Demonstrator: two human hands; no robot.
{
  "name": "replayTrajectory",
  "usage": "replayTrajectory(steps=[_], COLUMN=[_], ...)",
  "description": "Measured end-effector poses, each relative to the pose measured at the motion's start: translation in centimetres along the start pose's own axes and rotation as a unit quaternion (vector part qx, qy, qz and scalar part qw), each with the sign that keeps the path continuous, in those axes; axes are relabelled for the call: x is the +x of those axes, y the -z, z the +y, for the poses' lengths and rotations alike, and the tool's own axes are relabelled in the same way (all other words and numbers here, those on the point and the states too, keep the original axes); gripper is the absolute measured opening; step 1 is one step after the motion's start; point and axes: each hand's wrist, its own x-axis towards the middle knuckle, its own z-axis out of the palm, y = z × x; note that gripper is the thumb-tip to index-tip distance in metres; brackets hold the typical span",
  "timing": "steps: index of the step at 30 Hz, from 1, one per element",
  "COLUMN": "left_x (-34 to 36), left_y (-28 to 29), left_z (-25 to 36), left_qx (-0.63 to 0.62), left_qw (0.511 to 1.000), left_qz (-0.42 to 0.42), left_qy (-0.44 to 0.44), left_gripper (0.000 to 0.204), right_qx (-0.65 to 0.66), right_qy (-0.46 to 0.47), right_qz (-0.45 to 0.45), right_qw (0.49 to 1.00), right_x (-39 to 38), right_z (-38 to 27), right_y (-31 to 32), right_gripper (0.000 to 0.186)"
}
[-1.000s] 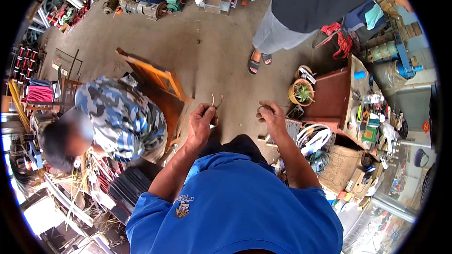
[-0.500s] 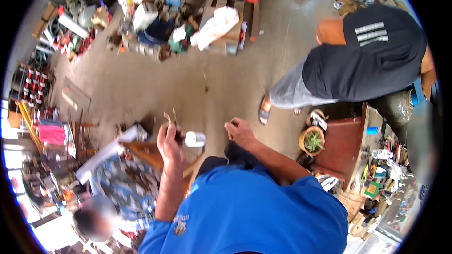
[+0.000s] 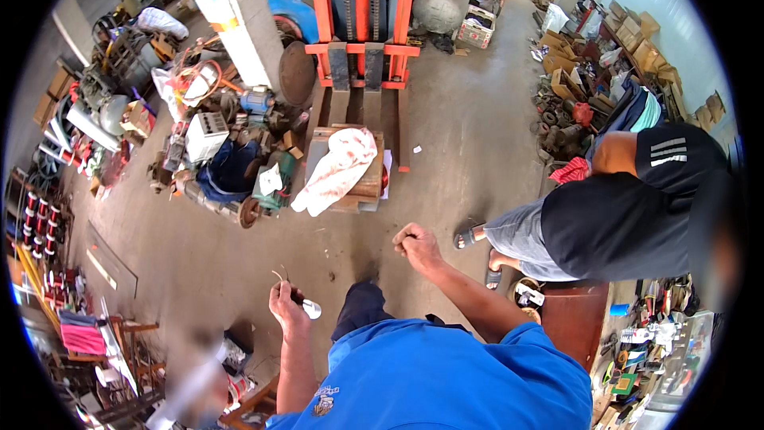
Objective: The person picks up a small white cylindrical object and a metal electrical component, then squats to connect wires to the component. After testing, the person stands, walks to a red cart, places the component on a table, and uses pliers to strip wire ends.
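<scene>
The left hand (image 3: 288, 301) curls its fingers around a white cylinder (image 3: 311, 310), which juts out on the right, with thin wires (image 3: 280, 275) poking up; the right hand (image 3: 418, 245), well apart, is loosely bent, and I cannot tell whether it holds anything; beyond lies a stained white cloth (image 3: 341, 171) before a red lifting frame (image 3: 356, 51); a person in a black shirt (image 3: 613, 219) bends at right

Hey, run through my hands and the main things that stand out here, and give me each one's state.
Left hand: closed on thin strands, tips poking up.
Right hand: fingers curled, palm hidden.
White roll: tilted, beside the left hand's fingers.
Pale cloth: crumpled, draped.
Red lift frame: upright.
Pink cloth: folded.
</scene>
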Motion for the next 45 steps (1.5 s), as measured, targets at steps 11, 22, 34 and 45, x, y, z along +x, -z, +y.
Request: replayTrajectory(steps=[11, 22, 34, 45], left_x=[12.2, 17.5, 25.4, 33.2], left_y=[-27.0, -47.2, -69.9, -97.4], left_z=[1.4, -4.9, -11.9, -13.8], left_qx=[0.005, 0.018, 0.091, 0.136], left_qw=[0.99, 0.995, 0.985, 0.957], left_qz=[-0.139, -0.092, -0.137, -0.245], left_qy=[0.022, 0.022, 0.055, 0.076], left_gripper=[0.008, 0.009, 0.013, 0.015], right_qx=[0.014, 0.069, 0.053, 0.108], right_qy=[-0.02, -0.082, -0.065, -0.1], right_qz=[0.21, 0.167, 0.191, 0.282], right_qw=[0.977, 0.98, 0.978, 0.948], right_x=[17.8, 37.7, 57.5, 71.8], right_z=[-6.7, -13.8, -23.4, -28.4], right_y=[13.3, 24.2, 35.2, 51.1], right_gripper=[0.012, 0.012, 0.011, 0.017])
